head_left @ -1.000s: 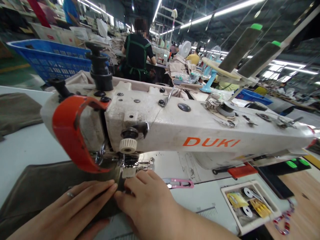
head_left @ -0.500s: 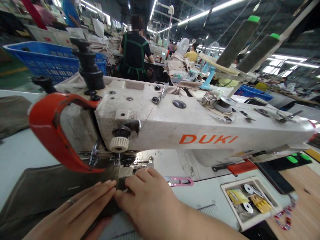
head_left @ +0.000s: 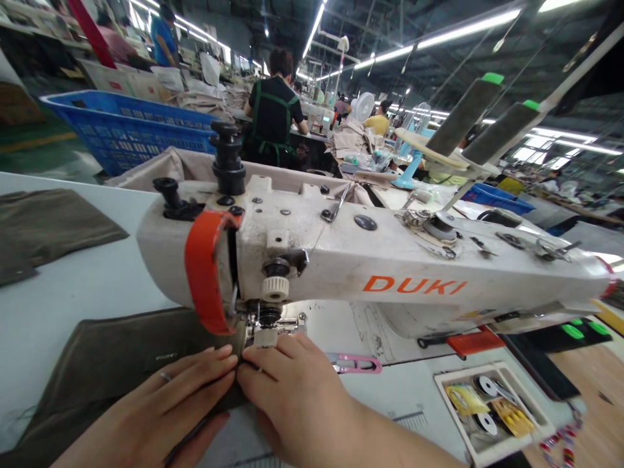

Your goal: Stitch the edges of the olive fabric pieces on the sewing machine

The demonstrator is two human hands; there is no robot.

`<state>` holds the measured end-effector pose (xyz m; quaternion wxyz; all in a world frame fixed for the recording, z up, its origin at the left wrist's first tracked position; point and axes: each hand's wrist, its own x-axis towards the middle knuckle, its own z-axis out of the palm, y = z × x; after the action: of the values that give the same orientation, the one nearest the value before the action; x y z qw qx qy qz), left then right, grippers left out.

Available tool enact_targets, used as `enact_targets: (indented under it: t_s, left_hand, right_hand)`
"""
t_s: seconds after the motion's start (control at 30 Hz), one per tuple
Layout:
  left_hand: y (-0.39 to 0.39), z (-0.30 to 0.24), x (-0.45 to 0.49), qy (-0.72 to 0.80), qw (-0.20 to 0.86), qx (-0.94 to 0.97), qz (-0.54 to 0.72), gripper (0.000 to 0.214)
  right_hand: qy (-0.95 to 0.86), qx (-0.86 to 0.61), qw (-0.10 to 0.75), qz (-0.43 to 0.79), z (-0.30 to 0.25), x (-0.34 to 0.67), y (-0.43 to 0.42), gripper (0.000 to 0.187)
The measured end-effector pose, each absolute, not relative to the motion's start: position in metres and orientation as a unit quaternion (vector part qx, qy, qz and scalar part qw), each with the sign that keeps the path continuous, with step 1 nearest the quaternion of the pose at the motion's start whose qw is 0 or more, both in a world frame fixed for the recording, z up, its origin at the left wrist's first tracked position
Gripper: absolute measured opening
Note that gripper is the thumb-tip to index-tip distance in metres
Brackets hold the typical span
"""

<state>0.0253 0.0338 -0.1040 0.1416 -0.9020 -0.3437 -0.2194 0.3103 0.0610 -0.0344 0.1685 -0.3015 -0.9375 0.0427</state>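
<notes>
A white DUKI sewing machine (head_left: 400, 266) with an orange guard (head_left: 207, 273) stretches across the table. Dark olive fabric (head_left: 112, 364) lies under its presser foot (head_left: 266, 335). My left hand (head_left: 166, 406) lies flat on the fabric, fingers stretched toward the foot, a ring on one finger. My right hand (head_left: 292, 396) rests beside it, fingers curled and pressing the fabric edge just in front of the foot. The fingertips of both hands nearly touch.
Pink thread snips (head_left: 355, 364) lie right of my right hand. A white tray of bobbins (head_left: 492, 406) sits at the lower right. More olive fabric (head_left: 43, 227) lies far left. A blue basket (head_left: 131, 130) and a person in black stand behind. Thread cones (head_left: 463, 114) rise at right.
The view has shifted, so the machine head appears further right. Both hands have stayed pressed on the fabric by the presser foot, sliding slightly right with it.
</notes>
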Motion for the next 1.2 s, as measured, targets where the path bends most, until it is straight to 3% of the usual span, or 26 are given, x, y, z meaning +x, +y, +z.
enact_targets:
  t_s: [0.23,0.47,0.57,0.8,0.87,1.07,1.2]
  left_hand:
    - [0.065,-0.084,0.034,-0.346,0.141,-0.896,-0.238,0.039]
    - [0.09,-0.06,0.046,-0.297,0.187,-0.905,-0.241,0.048]
    - [0.095,-0.059,0.045,-0.298,0.178,-0.904,-0.249,0.048]
    - [0.097,-0.084,0.004,-0.293,0.187,-0.93,-0.123,0.044]
    - [0.1,-0.085,-0.003,-0.304,0.179,-0.924,-0.148,0.04]
    - [0.107,-0.077,0.0,-0.36,0.073,-0.904,-0.217,0.037]
    - [0.102,-0.083,0.007,-0.326,0.127,-0.913,-0.209,0.037]
  right_hand:
    - [-0.926,-0.351,0.132,0.051,-0.037,0.305,0.066,0.035]
    - [-0.909,-0.398,0.08,0.095,-0.034,0.298,0.073,0.035]
    - [-0.904,-0.402,0.108,0.096,-0.038,0.299,0.072,0.03]
    - [-0.837,-0.459,0.29,0.068,-0.046,0.311,0.077,0.015]
    - [-0.835,-0.472,0.278,0.051,-0.044,0.313,0.081,0.01]
    - [-0.834,-0.508,0.214,0.0,-0.039,0.321,0.091,0.027]
    - [-0.843,-0.48,0.241,-0.018,-0.04,0.322,0.089,0.034]
